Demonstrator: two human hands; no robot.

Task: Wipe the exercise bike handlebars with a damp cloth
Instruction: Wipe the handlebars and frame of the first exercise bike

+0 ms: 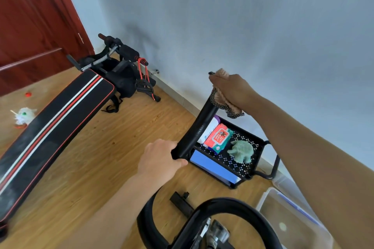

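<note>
Right hand (232, 89), centre right of frame: fingers are curled round a brown fuzzy cloth (219, 97) with a black-and-white mesh edge. It clamps the cloth onto the far upper end of the black handlebar (200, 125). The cloth wraps the bar tip, and a corner hangs below the hand.

Left hand (159, 159), lower centre: it grips the near lower end of the same bar, thumb across the front. The two hands are well apart along the bar. Small print runs along the bar, too small to read.

Below and behind the bar is a black perforated metal basket (261, 145). Inside it:
- a red wipes pack (219, 137) with a green edge and a white flip lid; the label writing is not legible
- a white bottle (208, 129) with a purple top, just beside the pack and partly hidden by the bar
- a green rag (241, 150), near the pack
- a blue panel (212, 164) on the basket's front side

At bottom centre, a curved black bar (222, 202) loops over blurred metal parts. A clear plastic box (287, 218) sits at lower right. A black bench (50, 125) with red and white stripes runs along the left, and a red band (141, 70) hangs at its far end. A white fluffy toy (24, 115) lies on the wooden floor (101, 157) at the left edge. A red-brown door (30, 26) fills the upper left.
</note>
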